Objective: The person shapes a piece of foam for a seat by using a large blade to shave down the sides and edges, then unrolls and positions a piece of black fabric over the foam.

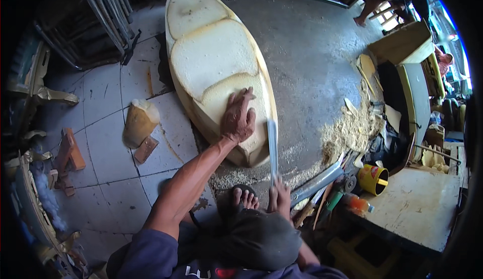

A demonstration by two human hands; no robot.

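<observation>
A long cream foam motorcycle seat [214, 52] lies lengthwise in front of me, its near end close to my feet. My left hand [238, 115] rests open on the near part of the foam, palm down. On the right, my right hand [279, 198] is closed round the near end of a long, straight metal blade [272, 148]. The blade points away from me along the seat's near right edge; whether it touches the foam, I cannot tell. Its handle is hidden in my hand. My bare toes [245, 197] show just below the seat.
Foam shavings [347, 133] are heaped on the grey floor to the right. Beside them are scraps, a grey curved tube [319, 181], a yellow tin [373, 179] and a pale board [412, 203]. Left, a foam chunk [142, 123] and bricks [75, 150] lie on tiles near stacked metal chairs [103, 12].
</observation>
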